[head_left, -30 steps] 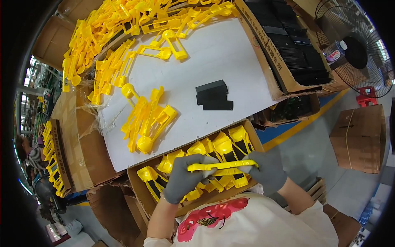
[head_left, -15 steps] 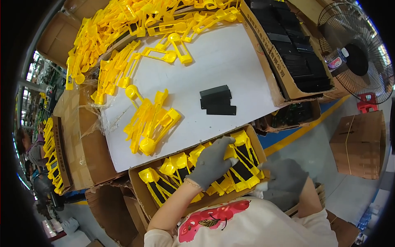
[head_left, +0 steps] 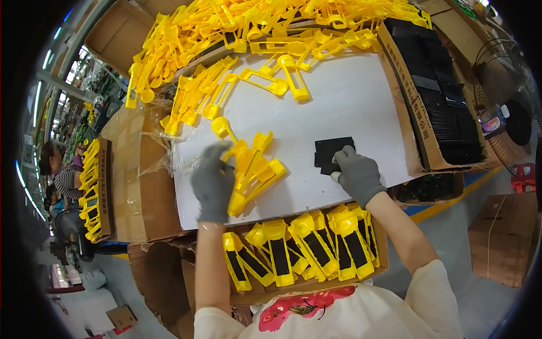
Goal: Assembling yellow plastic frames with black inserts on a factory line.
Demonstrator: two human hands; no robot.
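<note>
Both of my hands wear grey gloves. My left hand (head_left: 213,183) is over the left part of the white board, beside a small heap of yellow plastic frames (head_left: 257,169); its fingers are bent and blurred, so a grip on a frame cannot be made out. At the right, my right hand (head_left: 359,174) has its fingers and thumb closed on the edge of a small stack of black strips (head_left: 328,151). Close to my body, an open carton (head_left: 383,257) holds several yellow frames with black strips set in them (head_left: 307,243).
A large pile of yellow frames (head_left: 237,25) lies along the board's far side. A carton of black strips (head_left: 435,96) stands at the right, with a fan (head_left: 502,121) beyond. Brown boxes (head_left: 132,169) stand at the left, where another person (head_left: 65,175) is visible.
Both hands have left the near carton. My left moved up and left to the yellow frames, my right up to the black strips. The view has shifted as well.
</note>
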